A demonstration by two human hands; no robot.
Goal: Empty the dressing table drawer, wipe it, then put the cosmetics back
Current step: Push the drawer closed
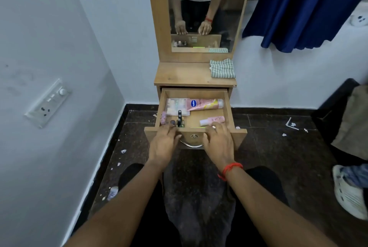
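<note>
- Drawer [194,120] stands open under the dressing table [179,75] top, cosmetics inside: pink tube [205,104] at far side, small pink bottle [212,120] near right.
- L hand [165,143] & R hand [218,141] grip the drawer's near front edge, fingers curled over it (one each side of the handle [191,144]).
- Checked cloth [222,68] on tabletop, far right.

The drawer [196,94] stands pulled out below the table top [179,75]. Inside it, a tube [205,104] lies across the back, a packet [175,106] fills the back left corner, small bottles [179,117] stand at the front left, and another bottle [212,120] lies at the front right. Behind the drawer, a cloth [222,68] lies on the table top's right end, before the mirror [201,7]. The left hand [162,143] and right hand [218,141] hook over the drawer's front edge, either side of its handle [192,144].
</note>
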